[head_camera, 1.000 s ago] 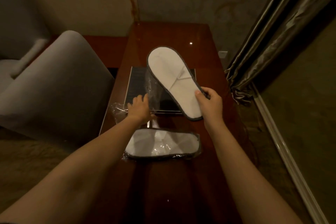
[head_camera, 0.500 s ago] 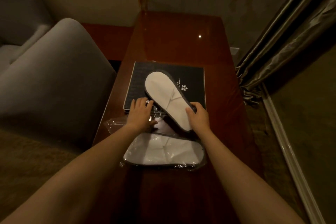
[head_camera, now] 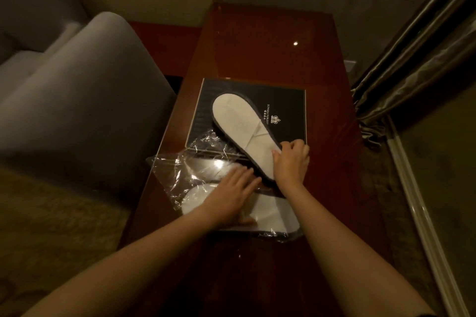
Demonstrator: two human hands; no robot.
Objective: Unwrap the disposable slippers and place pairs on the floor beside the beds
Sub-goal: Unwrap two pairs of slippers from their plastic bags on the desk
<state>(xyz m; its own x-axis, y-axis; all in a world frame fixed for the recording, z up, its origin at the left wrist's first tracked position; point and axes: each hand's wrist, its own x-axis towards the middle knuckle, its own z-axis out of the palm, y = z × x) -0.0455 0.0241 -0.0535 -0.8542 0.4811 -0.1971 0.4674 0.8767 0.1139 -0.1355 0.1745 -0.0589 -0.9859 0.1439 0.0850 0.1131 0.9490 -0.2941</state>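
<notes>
- dim hotel-room light falls on a glossy dark-red wooden counter (head_camera: 270, 41), with a grey armchair (head_camera: 85, 100) to its left and a heavy curtain (head_camera: 422, 54) to its right.
- a black folder (head_camera: 288, 110) with a printed crest lies flat on the counter; the unwrapped slipper pair (head_camera: 242, 126), white with a dark edge, rests diagonally across it, its near end off the folder's front edge.
- the right hand (head_camera: 292, 159) is closed on that near end, fingers curled over the edge.
- the left hand (head_camera: 231, 190) lies open and flat, palm down, on the wrapped slippers (head_camera: 273, 216), which sit in their clear bag nearer the person.
- an empty plastic wrapper (head_camera: 190, 162) is crumpled between the folder and the wrapped pair, partly overlapping both.
- risk: i judge the loose wrapper could slide off the polished counter's left edge if brushed by the left hand.
- risk: lifting the flat pair by one end may let the two slippers fan apart and one drop.
- risk: the wrapped pair could skid on the slick top once the bag is pulled, since only a flat palm pins it.
- no slippers are on the floor yet, and no bed is in view.
</notes>
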